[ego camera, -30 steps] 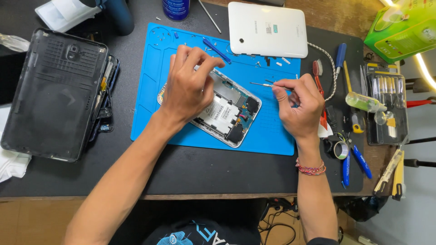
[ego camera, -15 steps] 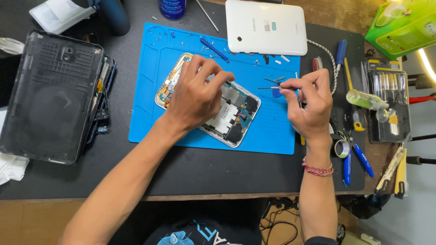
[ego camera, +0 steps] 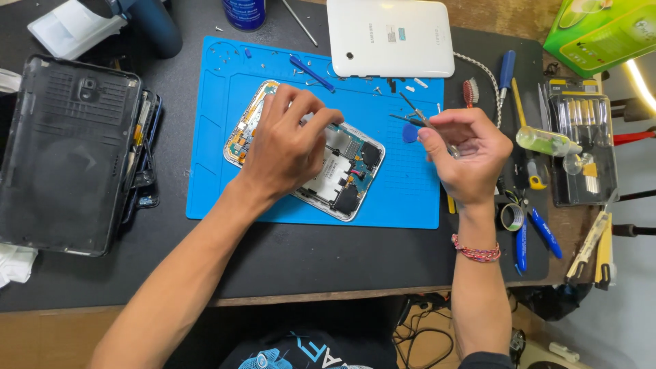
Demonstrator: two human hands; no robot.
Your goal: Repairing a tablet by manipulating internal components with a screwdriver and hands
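While the left hand point(ego camera: 290, 140) lies spread, fingers pressed on the opened tablet point(ego camera: 307, 154) at the middle of the blue mat point(ego camera: 410, 198), the right hand point(ego camera: 468, 154) just right of it pinches thin tweezers point(ego camera: 420, 119). Bare boards and ribbon cables look light and fragile, so the stiff metal rim seems the safest hold. Tweezers look slippery.

Electronics repair workshop — blue mat point(ego camera: 410, 198), screwdrivers point(ego camera: 581, 116).
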